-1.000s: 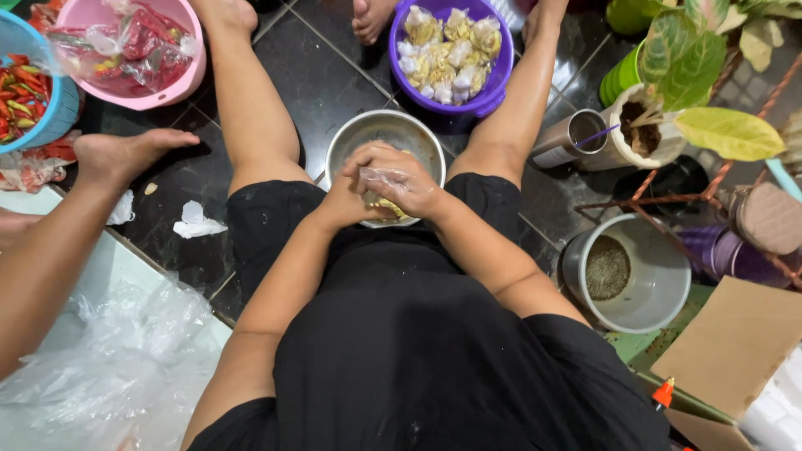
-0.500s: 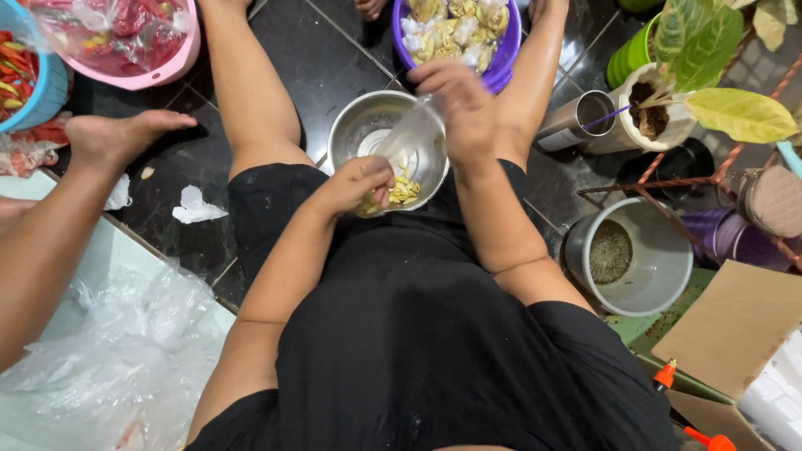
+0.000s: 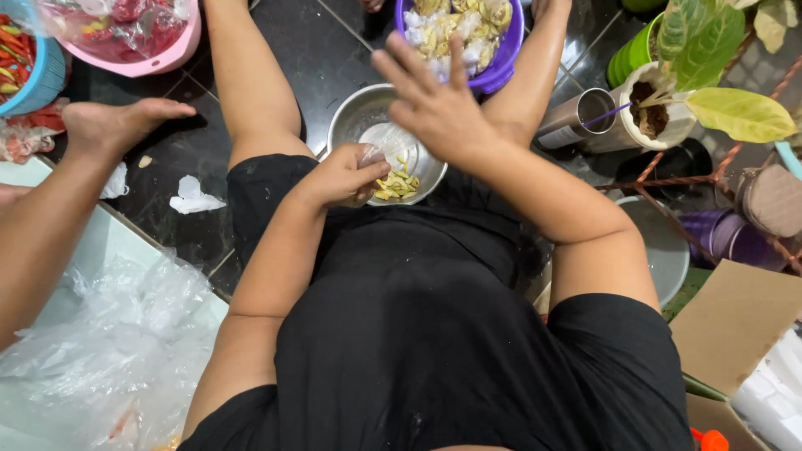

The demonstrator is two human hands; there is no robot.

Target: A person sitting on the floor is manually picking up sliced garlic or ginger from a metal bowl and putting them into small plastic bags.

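The left hand (image 3: 341,175) is curled shut on a small clear bag (image 3: 373,155) at the near rim of the steel bowl (image 3: 351,117), its fingertips just above the yellow chips (image 3: 398,184) lying loose in the bowl's bottom. The right hand (image 3: 434,104) hangs over the bowl with fingers spread wide and nothing in them, its fingertips pointing toward the purple basin (image 3: 501,63) beyond, which is heaped with tied-off packets (image 3: 455,21). Judging by this, a good many packets are done, while the bowl holds only a thin scatter of chips, so the loose stock looks near its end; the bag in the left hand seems not yet tied, though how full it is cannot be made out behind the fingers. Well to the left of the left hand, another person's hand (image 3: 113,125) rests flat on the dark floor beside a pink basin (image 3: 180,50) and a blue one (image 3: 46,79), with crumpled plastic sheet (image 3: 109,351) nearer the camera.
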